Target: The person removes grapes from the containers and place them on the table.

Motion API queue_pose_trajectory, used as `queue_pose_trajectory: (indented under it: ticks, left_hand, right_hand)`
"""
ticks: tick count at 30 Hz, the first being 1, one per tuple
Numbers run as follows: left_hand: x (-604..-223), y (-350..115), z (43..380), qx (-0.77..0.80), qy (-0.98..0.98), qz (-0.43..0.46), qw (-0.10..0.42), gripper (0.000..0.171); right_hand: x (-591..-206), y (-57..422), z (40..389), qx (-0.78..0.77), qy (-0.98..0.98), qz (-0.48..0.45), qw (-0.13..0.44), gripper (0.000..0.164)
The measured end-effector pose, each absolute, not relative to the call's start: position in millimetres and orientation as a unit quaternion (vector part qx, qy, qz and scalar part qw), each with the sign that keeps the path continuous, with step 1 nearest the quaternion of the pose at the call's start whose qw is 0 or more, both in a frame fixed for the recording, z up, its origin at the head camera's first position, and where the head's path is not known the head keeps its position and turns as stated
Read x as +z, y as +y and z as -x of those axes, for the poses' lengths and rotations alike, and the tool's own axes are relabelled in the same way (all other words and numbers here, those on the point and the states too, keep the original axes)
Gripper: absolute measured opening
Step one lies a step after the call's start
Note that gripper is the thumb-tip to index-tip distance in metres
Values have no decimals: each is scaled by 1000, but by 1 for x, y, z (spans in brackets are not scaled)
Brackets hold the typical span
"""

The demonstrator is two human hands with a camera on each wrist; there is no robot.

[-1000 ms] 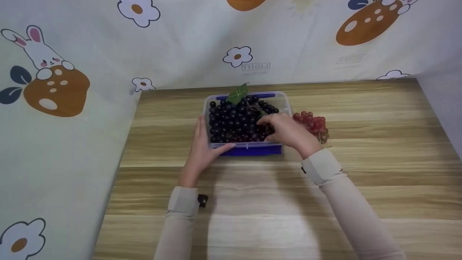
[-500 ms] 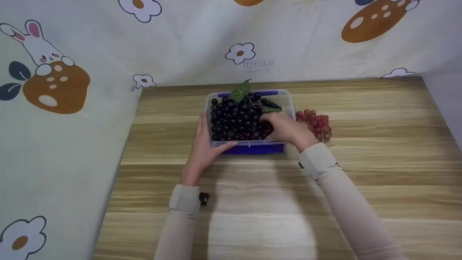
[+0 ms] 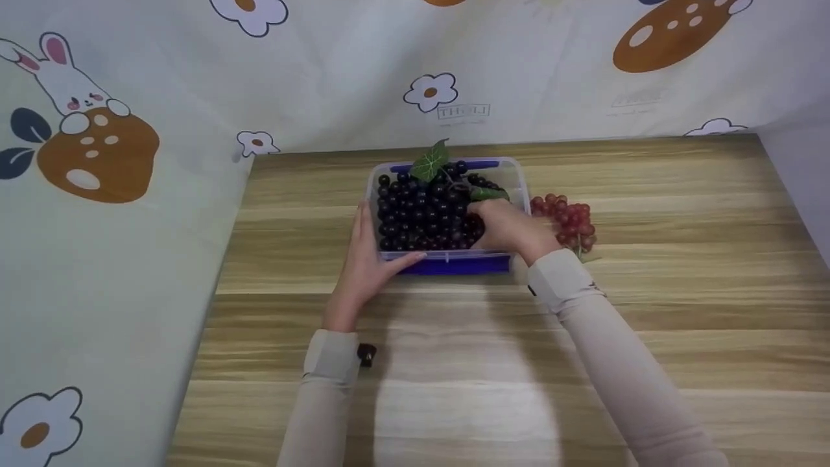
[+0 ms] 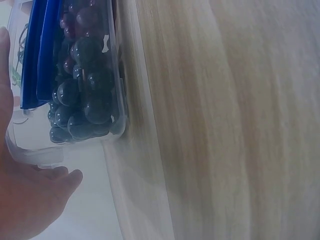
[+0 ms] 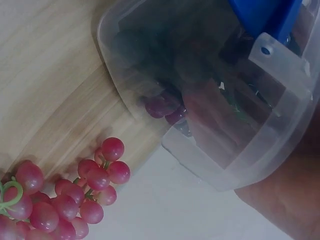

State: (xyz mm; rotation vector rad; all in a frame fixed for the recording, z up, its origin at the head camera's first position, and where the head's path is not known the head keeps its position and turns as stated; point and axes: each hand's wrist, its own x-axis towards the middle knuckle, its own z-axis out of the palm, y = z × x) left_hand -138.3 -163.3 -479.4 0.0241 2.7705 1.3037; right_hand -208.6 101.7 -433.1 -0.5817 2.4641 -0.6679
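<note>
A clear plastic container point(image 3: 521, 174) with blue clips stands on the table, filled with a bunch of black grapes point(image 3: 418, 214). My left hand point(image 3: 363, 269) lies at its front left corner, straight fingers along the left wall and thumb on the front rim. Inside the right part of the container, my right hand point(image 3: 509, 227) grips some of the black grapes; its fingertips are hidden among them. Green leaves point(image 3: 430, 162) stick up from the bunch. In the right wrist view, purplish-red grapes point(image 5: 162, 103) show through the wall.
A bunch of red grapes point(image 3: 572, 219) lies on the wooden table point(image 3: 687, 259), close to the container's right side. A patterned light sheet point(image 3: 337, 78) hangs behind the table and on the left.
My right hand has sunk lower into the container and moved slightly nearer its front. A second green leaf now shows above its fingers. The left hand keeps its place on the container.
</note>
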Motion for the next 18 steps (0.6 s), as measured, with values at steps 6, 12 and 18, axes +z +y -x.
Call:
queue_pose_trajectory:
  ticks: [6, 12, 18]
  left_hand:
    - [-480, -163, 138, 425, 904, -6, 40, 136]
    - [-480, -163, 138, 425, 905, -9, 35, 136]
    - [-480, -164, 138, 431, 902, -11, 36, 138]
  right_hand:
    - [-437, 100, 211, -221, 915, 222, 255, 78]
    - [-439, 96, 212, -213, 919, 205, 261, 83]
    - [-443, 97, 213, -222, 917, 207, 260, 81]
